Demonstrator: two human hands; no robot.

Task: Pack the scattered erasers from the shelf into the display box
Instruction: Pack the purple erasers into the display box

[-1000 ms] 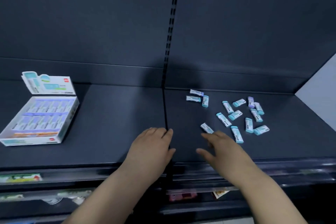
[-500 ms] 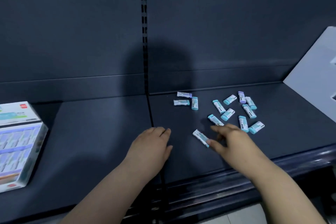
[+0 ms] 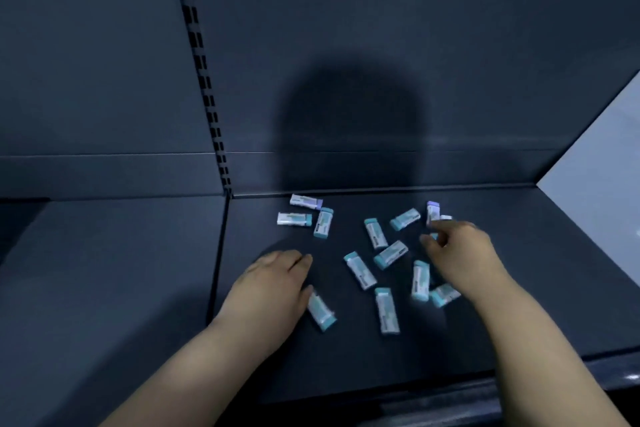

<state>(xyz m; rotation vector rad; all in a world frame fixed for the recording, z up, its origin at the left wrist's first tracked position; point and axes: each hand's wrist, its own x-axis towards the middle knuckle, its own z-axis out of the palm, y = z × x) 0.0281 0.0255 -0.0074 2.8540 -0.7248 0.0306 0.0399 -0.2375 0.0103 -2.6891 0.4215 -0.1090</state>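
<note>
1. Head view, looking down: a dark, matte metal shelf with a smooth flat deck and a slotted upright strip running up the back panel.
2. The erasers lie scattered over the right half of the deck, small rectangular blocks in glossy white paper sleeves with teal ends; two at the back show purple ends.
3. The left hand lies palm down on the deck, fingers loosely together and holding nothing, its thumb touching one eraser.
4. The right hand reaches among the far erasers, fingers curled narrow; whether they grip one I cannot tell.
5. The display box is out of view.
</note>
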